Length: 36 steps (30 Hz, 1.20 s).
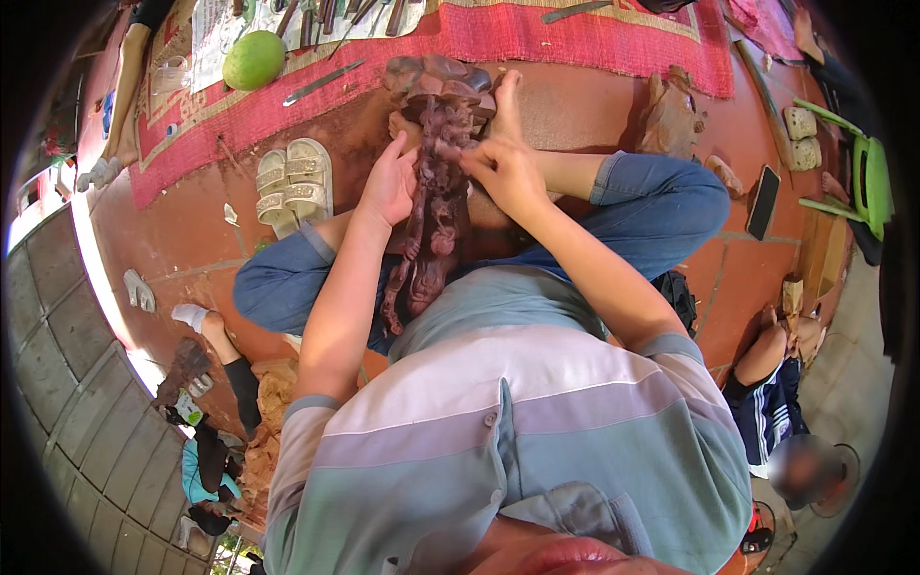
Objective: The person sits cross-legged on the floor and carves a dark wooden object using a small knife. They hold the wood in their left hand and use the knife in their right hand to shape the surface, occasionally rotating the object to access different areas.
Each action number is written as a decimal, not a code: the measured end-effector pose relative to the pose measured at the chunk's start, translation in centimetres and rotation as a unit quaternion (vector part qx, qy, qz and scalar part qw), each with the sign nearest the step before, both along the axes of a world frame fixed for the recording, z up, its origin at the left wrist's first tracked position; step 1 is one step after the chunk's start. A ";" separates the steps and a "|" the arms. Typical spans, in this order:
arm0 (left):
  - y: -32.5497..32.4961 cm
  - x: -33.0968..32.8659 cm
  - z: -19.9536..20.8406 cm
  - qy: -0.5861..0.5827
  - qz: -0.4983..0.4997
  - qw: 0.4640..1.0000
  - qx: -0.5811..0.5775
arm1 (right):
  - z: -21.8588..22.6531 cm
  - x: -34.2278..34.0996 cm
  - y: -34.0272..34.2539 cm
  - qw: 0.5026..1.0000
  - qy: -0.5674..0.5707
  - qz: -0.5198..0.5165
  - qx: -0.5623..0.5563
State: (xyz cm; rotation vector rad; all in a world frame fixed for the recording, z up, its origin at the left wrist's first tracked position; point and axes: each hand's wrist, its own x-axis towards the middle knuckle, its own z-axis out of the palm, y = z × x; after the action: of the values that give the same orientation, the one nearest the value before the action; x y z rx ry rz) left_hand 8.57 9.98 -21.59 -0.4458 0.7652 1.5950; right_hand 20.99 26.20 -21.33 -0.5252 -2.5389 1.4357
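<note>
A dark reddish-brown wood carving (pixel 441 240) with knobbly figures lies lengthwise between my crossed legs, its wide, rock-like end (pixel 438 79) pointing away from me. My left hand (pixel 390 184) is against the carving's left side, fingers curled around its edge and partly hidden. On the opposite side, my right hand (pixel 506 174) is bent over the carved surface with fingertips pinched together. Whatever sits in that pinch is too small or too covered to make out. My bare feet flank the far end of the piece.
Beyond my feet lies a red woven mat (pixel 585 43) with a green round fruit (pixel 254 60), a flat blade (pixel 324 83) and several carving tools. Sandals (pixel 295 182) stand at left. Right of my knee are another carving (pixel 668 120), a phone (pixel 763 201) and a green chair (pixel 870 182). Other people sit nearby.
</note>
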 end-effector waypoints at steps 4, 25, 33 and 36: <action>0.1 -0.3 -0.1 -0.001 -0.012 1.000 -0.005 | 0.0 -1.0 -0.3 0.998 0.026 -0.024 0.052; 0.2 0.0 -0.1 0.007 -0.019 1.000 -0.021 | -2.0 1.0 2.8 0.996 0.083 0.042 0.017; 0.2 0.0 -0.2 0.012 -0.018 1.000 -0.010 | -0.3 -1.4 2.6 0.995 0.083 0.043 0.039; -0.1 -0.2 -0.9 0.013 0.008 0.999 -0.042 | 1.1 -3.7 1.3 0.989 0.091 0.084 0.086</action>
State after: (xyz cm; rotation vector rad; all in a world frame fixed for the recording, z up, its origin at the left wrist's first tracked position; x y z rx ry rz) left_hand 8.39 9.89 -22.54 -0.4924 0.8529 1.5907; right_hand 17.27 27.47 -20.26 -0.1480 -2.5749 1.2345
